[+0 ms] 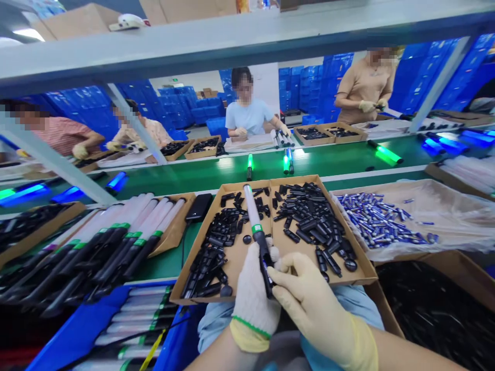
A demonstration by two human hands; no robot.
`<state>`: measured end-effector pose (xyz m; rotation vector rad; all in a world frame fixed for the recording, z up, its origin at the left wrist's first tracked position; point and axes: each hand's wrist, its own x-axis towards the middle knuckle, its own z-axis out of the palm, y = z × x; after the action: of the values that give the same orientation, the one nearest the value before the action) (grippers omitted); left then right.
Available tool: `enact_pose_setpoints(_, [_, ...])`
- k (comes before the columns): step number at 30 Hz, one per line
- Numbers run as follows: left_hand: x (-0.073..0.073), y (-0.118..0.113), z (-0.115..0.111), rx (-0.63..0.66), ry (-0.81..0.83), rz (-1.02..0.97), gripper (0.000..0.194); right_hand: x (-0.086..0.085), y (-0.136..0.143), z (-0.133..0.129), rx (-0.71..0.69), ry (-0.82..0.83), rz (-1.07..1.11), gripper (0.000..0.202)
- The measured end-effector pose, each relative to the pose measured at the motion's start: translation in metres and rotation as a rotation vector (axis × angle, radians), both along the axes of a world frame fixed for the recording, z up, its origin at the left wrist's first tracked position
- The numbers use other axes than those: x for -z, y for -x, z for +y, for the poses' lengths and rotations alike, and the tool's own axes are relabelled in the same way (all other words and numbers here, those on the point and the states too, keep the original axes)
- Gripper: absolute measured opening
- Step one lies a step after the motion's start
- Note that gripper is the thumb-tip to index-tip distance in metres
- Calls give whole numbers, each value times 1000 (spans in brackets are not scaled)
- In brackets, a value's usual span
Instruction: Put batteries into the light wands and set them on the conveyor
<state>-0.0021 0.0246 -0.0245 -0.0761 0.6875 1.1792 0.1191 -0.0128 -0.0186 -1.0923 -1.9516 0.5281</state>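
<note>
L hand (255,293), in a white knit glove, has its grip wrapped round the black handle of 1 light stick (258,234). R hand (313,299), cream glove, has thumb + forefinger tips at the handle's near end; can't tell if they pinch. Stick is up over the cardboard tray (359,274), clear tube at the far end, handle nearest the body. Long axis runs lap to bench, tip up & a bit L.

Tray has a seam down the middle, black parts (309,211) heaped both sides, too many to count, incl. at least 3 round caps (246,239). It stands btwn the hands & the green bench (328,161).

R of tray: lined tray (456,226) w/ blue/silver batteries (379,219), uncountable. L: 1 black box (199,207), then a pile of unlit sticks (116,242), overlapping, no exact no.; blue bin (73,335) below w/ more.

On bench straight ahead: 3 lit sticks (250,164), 2 green, 1 blue; others lit to L & R. Across it, at least 4 co-workers (249,116). Grey frame (216,56) crosses above, its slanted uprights partly blocking the view of the 2 on the L.
</note>
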Motion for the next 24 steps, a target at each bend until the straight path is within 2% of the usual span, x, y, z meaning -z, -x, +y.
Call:
enact_pose_setpoints(3, [4, 0, 2, 2, 23, 46, 21, -9, -5, -3, -72, 23, -153, 23])
enact_pose_setpoints(6, [4, -5, 2, -3, 15, 106, 25, -13, -4, -6, -77, 67, -250, 26])
enact_pose_setpoints(8, [-1, -9, 0, -31, -27, 180, 26, -13, -5, -5, -74, 66, -239, 29])
enact_pose_setpoints(10, [-10, -11, -1, -10, -82, 234, 23, -9, -21, 3, -76, 7, -182, 34])
enact_pose_setpoints(11, [-16, -10, -2, 24, -106, 241, 21, -6, -37, 10, -33, -34, -160, 36])
enact_pose_setpoints(13, [-25, -7, -4, 109, -130, 241, 20, 2, -88, 29, 184, -86, -190, 39])
enact_pose_setpoints(15, [-31, -4, -8, 166, -129, 256, 22, 13, -153, 52, 571, 8, -449, 38])
enact_pose_setpoints(17, [-32, -6, -13, 186, -143, 253, 23, 26, -214, 72, 698, 100, -545, 34])
enact_pose_setpoints(18, [-32, -8, -15, 189, -162, 237, 22, 33, -239, 80, 702, 138, -593, 29])
enact_pose_setpoints(20, [-31, -14, -18, 207, -185, 199, 22, 44, -271, 92, 634, 192, -663, 20])
enact_pose_setpoints(24, [-34, -24, -21, 265, -79, 188, 26, 58, -288, 104, 474, 233, -750, 9])
